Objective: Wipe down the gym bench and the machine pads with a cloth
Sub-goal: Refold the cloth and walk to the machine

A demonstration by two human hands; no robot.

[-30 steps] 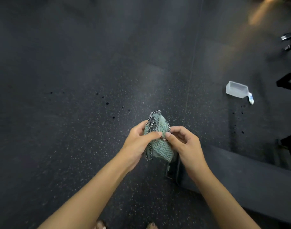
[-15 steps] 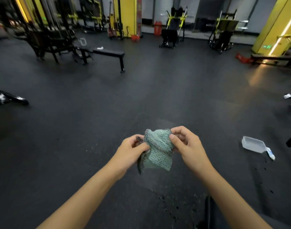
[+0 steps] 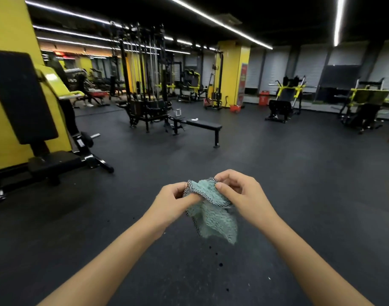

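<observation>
While the cloth [image 3: 212, 217] is held in mid-air over the floor [image 3: 299, 173], its top hem is pinched between the curled fingers and thumb of the left hand [image 3: 173, 202] and of the right hand [image 3: 244, 195], which are set close together. The step in hand is judged to be opening or refolding; it is best done by drawing the hem apart and folding to a flat pad, so that a broad clean face is offered to the upholstery. The cloth is seen to be pale green nubby towelling, edged with a black-and-white checked border, crumpled, its lower part hanging loose below the hands. The bench [image 3: 203, 124] is seen well apart across the floor, and a pad [image 3: 19, 96] at the far left; neither is yet touched.
</observation>
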